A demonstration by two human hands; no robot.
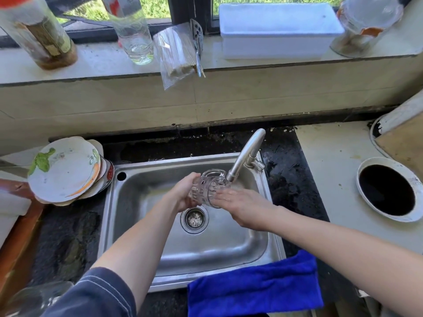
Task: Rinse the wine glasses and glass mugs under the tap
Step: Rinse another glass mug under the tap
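The steel sink [229, 248] serves as the reference point. The glass mug [211, 188] is held on its side above the sink basin, directly over the area behind the drain strainer [194, 219], with its handle uppermost and its rim end touching the outlet of the tap [247, 154]. The tap rises from the sink's rear right corner and arches down over the basin. The left hand [185, 194] grips the base end of the mug, fingers and thumb curled around the patterned glass. The right hand [246, 205] is flat, fingers straight and together, laid against the open end of the mug; the fingertips appear through the glass, and whether they reach inside cannot be determined because of blur. A blue cloth [254, 287] is draped over the sink's front right edge. A stack of plates [66, 170] sits just beside the sink's rear left corner. A round opening [386, 189] in the counter lies well to the right of the sink. On the ledge behind and above the sink stand a white box [277, 30], a clear bag of sticks [177, 53] and a clear bottle [135, 35].
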